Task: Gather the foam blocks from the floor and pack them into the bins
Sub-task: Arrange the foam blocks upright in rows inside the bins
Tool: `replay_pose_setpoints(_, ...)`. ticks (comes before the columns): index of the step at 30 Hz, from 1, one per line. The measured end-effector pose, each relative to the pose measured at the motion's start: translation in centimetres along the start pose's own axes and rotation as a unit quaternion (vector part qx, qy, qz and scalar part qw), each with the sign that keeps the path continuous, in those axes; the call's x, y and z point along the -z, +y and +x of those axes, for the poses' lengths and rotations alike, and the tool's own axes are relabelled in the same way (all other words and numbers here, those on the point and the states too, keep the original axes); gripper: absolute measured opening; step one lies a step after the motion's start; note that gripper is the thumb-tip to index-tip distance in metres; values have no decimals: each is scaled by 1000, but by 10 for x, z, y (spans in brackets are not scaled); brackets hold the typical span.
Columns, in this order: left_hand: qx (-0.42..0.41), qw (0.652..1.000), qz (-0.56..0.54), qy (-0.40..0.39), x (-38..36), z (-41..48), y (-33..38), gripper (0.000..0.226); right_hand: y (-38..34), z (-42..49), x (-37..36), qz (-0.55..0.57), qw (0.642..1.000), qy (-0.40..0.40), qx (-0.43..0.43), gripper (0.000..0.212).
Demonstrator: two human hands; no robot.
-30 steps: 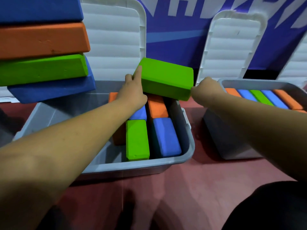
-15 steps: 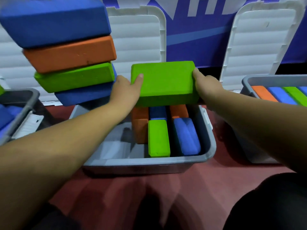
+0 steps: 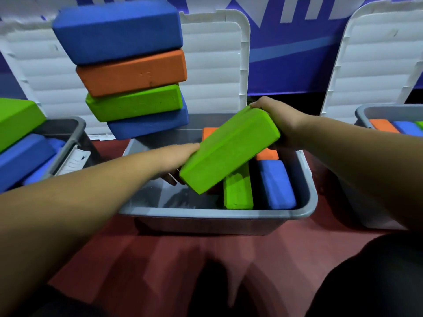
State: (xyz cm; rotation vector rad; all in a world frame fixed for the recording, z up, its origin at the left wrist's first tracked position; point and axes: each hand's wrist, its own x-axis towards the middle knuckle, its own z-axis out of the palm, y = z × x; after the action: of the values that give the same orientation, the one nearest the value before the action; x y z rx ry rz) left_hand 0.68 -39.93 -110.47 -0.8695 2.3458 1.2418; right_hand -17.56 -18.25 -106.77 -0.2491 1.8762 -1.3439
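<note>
A green foam block (image 3: pixel 230 148) hangs tilted over the middle grey bin (image 3: pixel 219 216), its near-left end lowest. My right hand (image 3: pixel 274 121) grips its far upper end. My left hand (image 3: pixel 177 161) holds its lower left end, fingers partly hidden under the block. Inside the bin stand a green block (image 3: pixel 238 191), a blue block (image 3: pixel 275 185) and orange blocks (image 3: pixel 266 154) along the right side; the bin's left half shows bare floor. A stack of blue, orange, green and blue blocks (image 3: pixel 132 72) rests on my left forearm at upper left.
A grey bin (image 3: pixel 68 133) at the left holds blue and green blocks. Another grey bin (image 3: pixel 366 110) at the right holds orange and blue blocks. White lids (image 3: pixel 215 65) lean upright behind the bins against a blue banner. The floor is dark red.
The green block has dropped from level above the bin to a steep tilt, its left end sinking into the bin. Both hands stayed on it. The view shifted leftward.
</note>
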Motion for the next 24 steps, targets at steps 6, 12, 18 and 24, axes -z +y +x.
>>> replay_pose_setpoints(6, 38, 995, 31, -83, -31, 15, -1, 37, 0, -6, -19, 6, 998, -18, 56, 33)
replay_pose_setpoints(12, 62, 989, -22, -131, -30, 24, 2, 46, -2, -18, -43, -22, 996, -46, 71, 29)
replay_pose_setpoints(18, 39, 934, -303, -188, -12, 9, 22, 94, -6, -19, -44, -65, 991, -60, 98, 43)
replay_pose_setpoints(24, 30, 907, -323, -267, -3, 18, 12, 119, -7, -11, -42, -72, 987, -94, 107, 49)
